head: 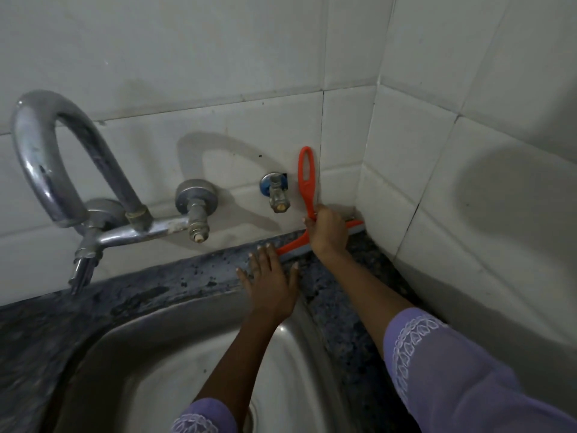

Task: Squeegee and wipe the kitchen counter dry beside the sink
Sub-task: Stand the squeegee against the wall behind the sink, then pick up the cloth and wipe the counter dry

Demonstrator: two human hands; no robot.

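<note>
An orange squeegee (306,179) stands with its handle upright against the tiled wall and its blade on the dark speckled counter (187,276) in the back corner. My right hand (329,229) grips the squeegee low on the handle, just above the blade. My left hand (270,278) lies flat on the counter, fingers spread, its fingertips touching the blade's left end. The steel sink (162,354) sits below both forearms.
A curved metal tap (56,157) with its spout juts from the wall at left, with a valve (195,207) and a small angle valve (278,192) to its right. White tiled walls (468,182) meet in a corner close behind the squeegee.
</note>
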